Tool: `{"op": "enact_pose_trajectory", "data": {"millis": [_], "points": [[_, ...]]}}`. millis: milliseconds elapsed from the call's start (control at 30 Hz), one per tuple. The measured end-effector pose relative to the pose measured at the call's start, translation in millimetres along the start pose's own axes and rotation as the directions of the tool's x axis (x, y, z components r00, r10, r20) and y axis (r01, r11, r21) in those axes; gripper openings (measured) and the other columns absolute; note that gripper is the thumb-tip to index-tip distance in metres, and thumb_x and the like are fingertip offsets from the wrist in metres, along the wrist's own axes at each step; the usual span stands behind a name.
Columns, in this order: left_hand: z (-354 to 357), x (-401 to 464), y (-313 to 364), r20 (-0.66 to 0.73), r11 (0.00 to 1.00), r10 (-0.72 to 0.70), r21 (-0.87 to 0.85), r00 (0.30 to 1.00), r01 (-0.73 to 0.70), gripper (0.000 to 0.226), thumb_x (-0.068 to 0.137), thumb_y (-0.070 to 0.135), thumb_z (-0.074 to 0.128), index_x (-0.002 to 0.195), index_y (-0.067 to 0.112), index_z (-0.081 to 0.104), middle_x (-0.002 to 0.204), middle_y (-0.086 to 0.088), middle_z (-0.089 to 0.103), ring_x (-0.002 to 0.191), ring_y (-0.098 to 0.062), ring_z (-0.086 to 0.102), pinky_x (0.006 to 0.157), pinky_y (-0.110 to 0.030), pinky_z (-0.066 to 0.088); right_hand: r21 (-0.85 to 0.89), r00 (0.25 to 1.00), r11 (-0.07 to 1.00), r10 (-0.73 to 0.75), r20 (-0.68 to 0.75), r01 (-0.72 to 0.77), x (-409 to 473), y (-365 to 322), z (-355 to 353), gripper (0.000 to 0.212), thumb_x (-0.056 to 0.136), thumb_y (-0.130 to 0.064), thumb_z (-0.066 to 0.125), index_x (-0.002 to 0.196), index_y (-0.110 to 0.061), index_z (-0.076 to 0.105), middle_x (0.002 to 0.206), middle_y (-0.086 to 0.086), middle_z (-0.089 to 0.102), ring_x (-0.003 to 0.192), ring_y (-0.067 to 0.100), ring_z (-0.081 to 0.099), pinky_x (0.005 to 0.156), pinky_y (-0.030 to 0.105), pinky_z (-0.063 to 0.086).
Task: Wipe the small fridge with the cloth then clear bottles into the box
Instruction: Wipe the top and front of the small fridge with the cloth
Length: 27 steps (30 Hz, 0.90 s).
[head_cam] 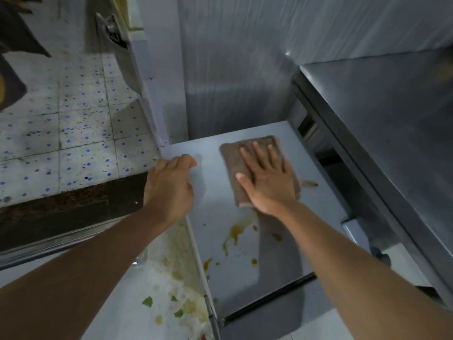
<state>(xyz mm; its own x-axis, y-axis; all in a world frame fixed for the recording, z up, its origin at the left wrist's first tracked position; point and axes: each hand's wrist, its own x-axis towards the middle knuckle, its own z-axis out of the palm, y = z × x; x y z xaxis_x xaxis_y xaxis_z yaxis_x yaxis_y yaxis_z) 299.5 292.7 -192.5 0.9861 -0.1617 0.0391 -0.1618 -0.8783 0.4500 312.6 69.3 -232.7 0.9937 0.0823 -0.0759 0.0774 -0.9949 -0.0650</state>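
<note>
Fingers (pixel 258 153) of the right hand (pixel 267 182) lie straight and spread, flat on the brown cloth (pixel 232 168), pressing it down onto the top of the small fridge (pixel 215 217); nothing is curled round the cloth, the palm simply bears on it. The cloth is folded into a rough rectangle and sits toward the far right part of the grey top, its far edge close to the back of the surface, with a small reddish-brown smear (pixel 310 184) just beside its right edge. The left hand (pixel 169 185) has its fingers curled over the far left edge of the fridge top, gripping that edge, with the thumb tucked near the side. Nearer on the top, between the two forearms, lie yellow-brown spill stains (pixel 235 233) and several smaller drops, not touched by the cloth. Along the near left side of the fridge there is a pale stained surface (pixel 176 273) with small green scraps (pixel 147 301) on it. To the far left lies a tiled floor (pixel 73 133) with blue dots and dark specks. On the right a steel counter (pixel 392 119) stands above the fridge top, and a steel wall panel (pixel 232 69) rises behind it.
</note>
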Motion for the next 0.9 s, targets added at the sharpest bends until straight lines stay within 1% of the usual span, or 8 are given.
{"op": "enact_pose_trajectory", "data": {"millis": [100, 200, 333, 467, 600, 700, 800, 900], "points": [[6, -2, 2, -0.008, 0.992, 0.038, 0.123, 0.999, -0.037, 0.046, 0.075, -0.001, 0.054, 0.119, 0.013, 0.058, 0.126, -0.007, 0.054, 0.113, -0.033, 0.046, 0.093, -0.045, 0.036, 0.002, 0.98, 0.981, 0.196, 0.034, -0.196, 4, 51, -5, 0.064, 0.093, -0.064, 0.011, 0.147, -0.039, -0.013, 0.16, -0.001, -0.012, 0.146, 0.032, -0.008, 0.116, 0.057, 0.0], [7, -3, 7, 0.015, 0.981, 0.054, 0.188, 0.998, -0.056, 0.041, 0.073, -0.001, 0.058, 0.113, 0.009, 0.06, 0.12, -0.011, 0.056, 0.107, -0.036, 0.05, 0.092, -0.05, 0.037, 0.02, 0.958, 0.958, 0.285, 0.028, -0.286, -17, 41, -4, 0.066, 0.093, -0.063, 0.01, 0.148, -0.035, -0.016, 0.16, 0.005, -0.013, 0.145, 0.037, -0.009, 0.114, 0.06, -0.003], [13, -6, 30, 0.096, 0.962, 0.209, 0.161, 0.973, -0.223, 0.045, 0.07, 0.005, 0.05, 0.113, 0.01, 0.061, 0.12, -0.011, 0.058, 0.109, -0.035, 0.052, 0.09, -0.044, 0.035, 0.082, 0.996, 0.993, 0.082, 0.022, -0.084, -83, -14, 6, 0.066, 0.091, -0.065, 0.005, 0.146, -0.038, -0.017, 0.156, 0.001, -0.023, 0.142, 0.031, -0.025, 0.112, 0.056, -0.015], [25, -6, 53, 0.117, 0.97, 0.19, 0.13, 0.975, -0.205, 0.053, 0.074, 0.017, 0.035, 0.119, 0.015, 0.062, 0.131, -0.007, 0.054, 0.118, -0.032, 0.046, 0.093, -0.042, 0.035, 0.115, 0.997, 0.991, -0.072, 0.023, 0.069, -113, -4, 9, 0.066, 0.088, -0.069, 0.011, 0.148, -0.042, 0.003, 0.16, -0.004, -0.005, 0.146, 0.025, -0.013, 0.116, 0.053, -0.004], [33, -9, 52, 0.047, 0.97, 0.179, 0.161, 0.983, -0.184, 0.054, 0.071, -0.008, 0.052, 0.117, 0.016, 0.064, 0.126, -0.005, 0.058, 0.108, -0.033, 0.05, 0.089, -0.042, 0.04, 0.014, 0.989, 0.989, 0.145, -0.016, -0.145, -74, 67, -2, 0.073, 0.083, -0.072, 0.002, 0.148, -0.04, -0.006, 0.161, -0.001, -0.006, 0.147, 0.029, -0.004, 0.116, 0.053, 0.01], [35, -13, 53, 0.029, 0.968, 0.201, 0.149, 0.979, -0.203, 0.054, 0.072, -0.009, 0.049, 0.119, 0.014, 0.063, 0.127, -0.009, 0.058, 0.108, -0.038, 0.05, 0.087, -0.046, 0.043, 0.054, 0.982, 0.982, 0.178, 0.057, -0.181, -51, 96, -5, 0.072, 0.084, -0.071, 0.006, 0.148, -0.039, -0.006, 0.16, -0.002, -0.007, 0.146, 0.033, -0.003, 0.114, 0.055, 0.022], [32, -12, 52, 0.076, 0.973, 0.202, 0.098, 0.976, -0.209, 0.05, 0.078, -0.009, 0.049, 0.123, 0.009, 0.061, 0.133, -0.013, 0.054, 0.114, -0.04, 0.047, 0.093, -0.049, 0.043, 0.017, 0.984, 0.985, 0.168, 0.064, -0.169, -60, 86, -3, 0.071, 0.09, -0.066, 0.012, 0.149, -0.034, -0.008, 0.16, 0.005, -0.01, 0.145, 0.037, -0.005, 0.115, 0.056, 0.011], [19, -16, 41, 0.149, 0.963, 0.21, 0.137, 0.966, -0.23, 0.038, 0.081, 0.002, 0.051, 0.116, 0.008, 0.064, 0.128, -0.014, 0.058, 0.116, -0.037, 0.052, 0.095, -0.05, 0.043, -0.037, 0.997, 0.999, 0.03, 0.069, -0.028, -104, 66, -5, 0.073, 0.088, -0.068, 0.006, 0.149, -0.033, -0.014, 0.159, 0.008, -0.016, 0.145, 0.036, -0.012, 0.115, 0.053, -0.005]]}}
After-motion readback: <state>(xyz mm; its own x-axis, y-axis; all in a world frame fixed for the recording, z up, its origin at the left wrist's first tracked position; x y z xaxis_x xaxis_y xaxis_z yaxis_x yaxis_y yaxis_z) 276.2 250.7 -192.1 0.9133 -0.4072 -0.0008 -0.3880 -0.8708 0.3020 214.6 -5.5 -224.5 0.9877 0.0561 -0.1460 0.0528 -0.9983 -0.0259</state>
